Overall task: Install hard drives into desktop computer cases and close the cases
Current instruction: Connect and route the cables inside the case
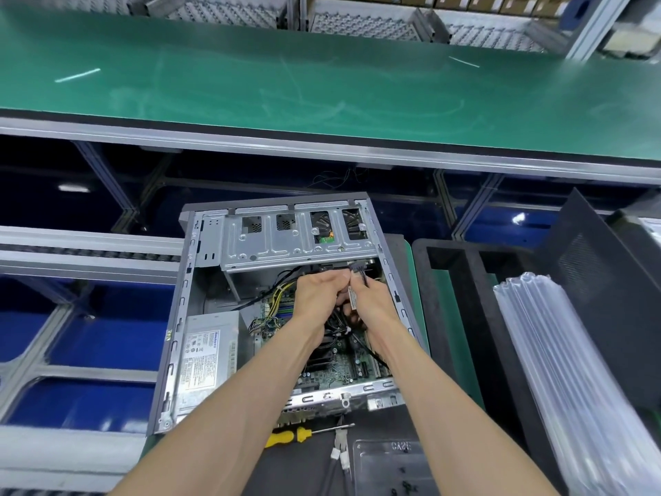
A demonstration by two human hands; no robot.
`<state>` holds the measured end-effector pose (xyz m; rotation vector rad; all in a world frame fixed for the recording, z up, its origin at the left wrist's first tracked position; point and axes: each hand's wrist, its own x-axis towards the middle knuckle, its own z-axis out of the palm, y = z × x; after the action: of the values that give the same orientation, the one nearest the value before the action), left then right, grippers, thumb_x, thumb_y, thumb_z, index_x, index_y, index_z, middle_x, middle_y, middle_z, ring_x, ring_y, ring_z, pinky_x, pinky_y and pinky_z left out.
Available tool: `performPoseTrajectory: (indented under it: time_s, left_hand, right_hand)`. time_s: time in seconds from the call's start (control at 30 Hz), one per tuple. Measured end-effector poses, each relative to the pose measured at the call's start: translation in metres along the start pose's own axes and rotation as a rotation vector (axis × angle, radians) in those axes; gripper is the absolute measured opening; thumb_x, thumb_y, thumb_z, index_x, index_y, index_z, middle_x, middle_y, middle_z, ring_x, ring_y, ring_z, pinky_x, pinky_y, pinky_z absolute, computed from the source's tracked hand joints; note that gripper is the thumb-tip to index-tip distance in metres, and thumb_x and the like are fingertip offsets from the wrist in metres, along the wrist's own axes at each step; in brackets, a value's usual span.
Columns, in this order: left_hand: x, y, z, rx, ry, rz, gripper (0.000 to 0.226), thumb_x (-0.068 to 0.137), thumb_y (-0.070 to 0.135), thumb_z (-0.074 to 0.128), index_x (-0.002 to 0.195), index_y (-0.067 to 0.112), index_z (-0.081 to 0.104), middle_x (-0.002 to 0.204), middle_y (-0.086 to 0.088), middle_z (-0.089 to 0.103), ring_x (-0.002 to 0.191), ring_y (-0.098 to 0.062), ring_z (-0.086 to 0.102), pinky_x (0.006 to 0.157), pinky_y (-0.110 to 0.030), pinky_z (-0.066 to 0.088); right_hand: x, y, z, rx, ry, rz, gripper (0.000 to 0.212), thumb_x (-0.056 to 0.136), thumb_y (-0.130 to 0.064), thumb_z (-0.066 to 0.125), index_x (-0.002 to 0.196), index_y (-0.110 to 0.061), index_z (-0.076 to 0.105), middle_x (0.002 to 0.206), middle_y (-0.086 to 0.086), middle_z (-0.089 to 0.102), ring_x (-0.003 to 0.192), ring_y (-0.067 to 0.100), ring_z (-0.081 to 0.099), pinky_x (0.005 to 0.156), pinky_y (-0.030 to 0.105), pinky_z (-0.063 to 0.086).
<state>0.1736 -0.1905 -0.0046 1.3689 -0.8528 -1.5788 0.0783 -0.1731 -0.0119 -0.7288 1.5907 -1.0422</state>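
clear plastic forms the shallow tray (pixel 390 467) at the near edge of the desk (pixel 422 281), holding a few small dark screws. just left of it lies 1 screwdriver (pixel 304 434) with a yellow and black handle and a thin steel shaft, beside 1 pair of pliers (pixel 338 456) with white-tipped handles. past these, the computer case (pixel 286 309) lies on its side with its side panel off, a box of grey stamped sheet metal with slotted edges. inside it, a silver power supply (pixel 205 356) with a printed label fills the left side, and a green motherboard (pixel 343 363) lies to its right. 2 bare forearms reach in; the left hand (pixel 318 293) and right hand (pixel 372 298) meet knuckle to knuckle, each with fingers curled round a black cable bundle (pixel 357 273) with a white tag. just beyond them sits the perforated steel drive cage (pixel 297 238), and whether a hard drive sits in it cannot be told. to the right, ribbed clear air-cushion packaging (pixel 558 370) leans by a dark mesh panel (pixel 593 266). farthest off runs a smooth green conveyor belt (pixel 322 84).
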Motion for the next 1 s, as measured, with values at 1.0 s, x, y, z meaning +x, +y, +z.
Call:
performPoseTrajectory:
  time_s: [1.0]
  left_hand:
    - [-0.01,0.015,0.003,0.406,-0.097,0.478,0.017,0.082,0.01,0.081,0.082,0.027,0.077,0.075,0.011,0.073,0.073,-0.003,0.069,0.067,-0.011,0.05]
  right_hand:
    - [-0.016,0.002,-0.003,0.05,0.022,-0.047,0.032,0.099,-0.02,0.046,0.13,-0.027,0.049,0.129,-0.007,0.058,0.11,0.003,0.055,0.082,0.024,0.044]
